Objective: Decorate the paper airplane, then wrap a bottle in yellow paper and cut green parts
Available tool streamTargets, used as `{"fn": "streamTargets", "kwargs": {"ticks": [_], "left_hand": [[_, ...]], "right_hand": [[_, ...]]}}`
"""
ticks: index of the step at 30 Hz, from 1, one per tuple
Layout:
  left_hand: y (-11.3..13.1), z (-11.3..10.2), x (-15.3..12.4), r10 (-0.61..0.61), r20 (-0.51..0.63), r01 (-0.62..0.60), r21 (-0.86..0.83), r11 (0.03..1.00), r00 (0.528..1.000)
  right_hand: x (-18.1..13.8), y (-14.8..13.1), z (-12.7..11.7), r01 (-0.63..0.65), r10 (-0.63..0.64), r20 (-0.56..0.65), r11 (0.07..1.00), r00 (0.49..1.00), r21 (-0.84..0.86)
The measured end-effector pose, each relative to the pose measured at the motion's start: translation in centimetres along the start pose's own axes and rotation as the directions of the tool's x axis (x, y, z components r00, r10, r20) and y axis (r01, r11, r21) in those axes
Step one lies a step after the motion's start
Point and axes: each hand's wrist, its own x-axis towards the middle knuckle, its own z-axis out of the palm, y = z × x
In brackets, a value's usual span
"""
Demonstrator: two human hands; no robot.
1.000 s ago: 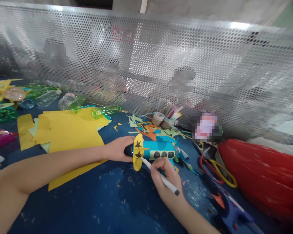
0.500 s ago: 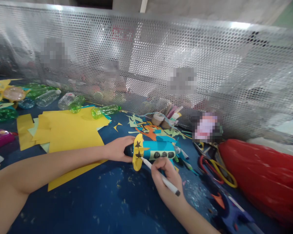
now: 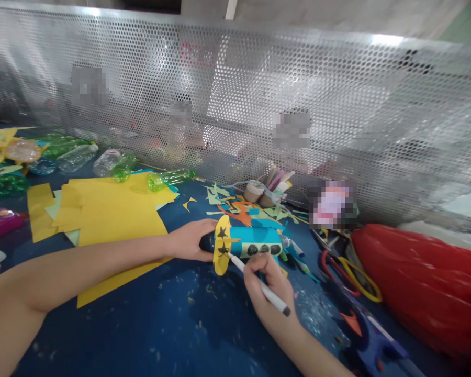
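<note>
A bottle wrapped in blue paper [image 3: 257,235] lies sideways above the table, with dark ovals on a pale green strip along its side. Across its left end stands a yellow paper piece [image 3: 221,267] bearing two black stars. My left hand [image 3: 194,240] is closed around the bottle's dark left end, its fingertips hidden behind the yellow piece. Between the fingers of my right hand [image 3: 272,288] is a white marker [image 3: 273,299], its tip touching or almost touching the lower star. The marker's dark end points down to the right.
Yellow paper sheets [image 3: 118,209] lie left, below several plastic bottles [image 3: 76,158]. Paper scraps [image 3: 239,212] and cups of sticks [image 3: 254,191] sit behind the bottle. A red plastic bag [image 3: 419,283], scissors [image 3: 339,272] and a blue tool [image 3: 377,335] are on the right. A perforated metal screen [image 3: 235,89] stands behind.
My right hand and the marker have shifted very slightly right. My left hand and the bottle stay in place.
</note>
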Motion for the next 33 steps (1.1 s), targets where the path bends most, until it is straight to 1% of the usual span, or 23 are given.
{"fn": "streamTargets", "kwargs": {"ticks": [6,10,17,22,33], "left_hand": [[-0.12,0.08,0.01,0.010,-0.010,-0.010,-0.002,1.000,1.000],[-0.03,-0.04,0.05,0.002,0.002,-0.002,-0.006,1.000,1.000],[0.20,-0.25,0.05,0.004,0.018,-0.003,-0.020,1.000,1.000],[0.33,-0.29,0.09,0.000,0.016,0.000,-0.015,1.000,1.000],[-0.05,-0.10,-0.01,0.019,-0.001,-0.019,-0.001,1.000,1.000]], "right_hand": [[0.00,-0.04,0.07,0.012,-0.012,0.017,1.000,1.000,0.025],[-0.04,0.00,-0.02,0.035,-0.036,0.013,0.998,0.999,0.048],[-0.02,-0.23,-0.20,-0.071,0.073,-0.028,0.995,0.997,0.064],[0.13,-0.17,-0.15,-0.063,0.065,-0.011,0.995,0.998,0.082],[0.30,-0.20,-0.17,-0.053,0.053,-0.009,0.998,0.999,0.042]]}}
